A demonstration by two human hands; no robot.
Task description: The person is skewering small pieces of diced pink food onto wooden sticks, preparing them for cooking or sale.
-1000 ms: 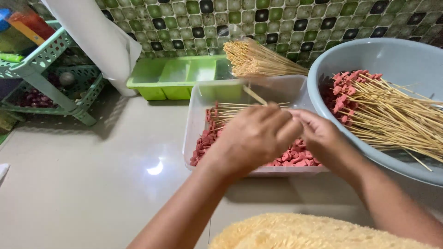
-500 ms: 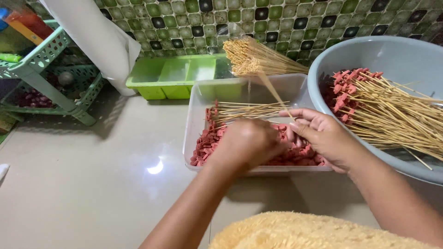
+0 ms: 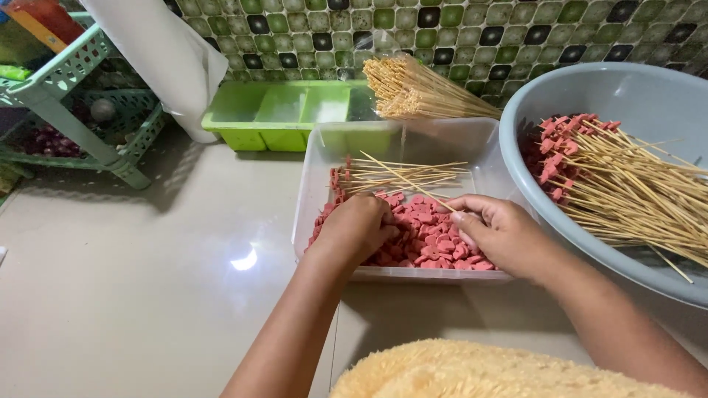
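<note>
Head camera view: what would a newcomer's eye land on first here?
First the clear tray at centre, heaped with pink-red sausage pieces, both hands in it: the left hand rests on the pieces, the right hand pinches a bamboo skewer. Next, the grey basin on the right, full of loaded skewers.

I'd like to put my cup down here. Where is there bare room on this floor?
Left of the clear tray, in front of the green rack and green box, the floor is bare. It is crowded on the right: tray, grey basin and both hands sit close together.
</note>
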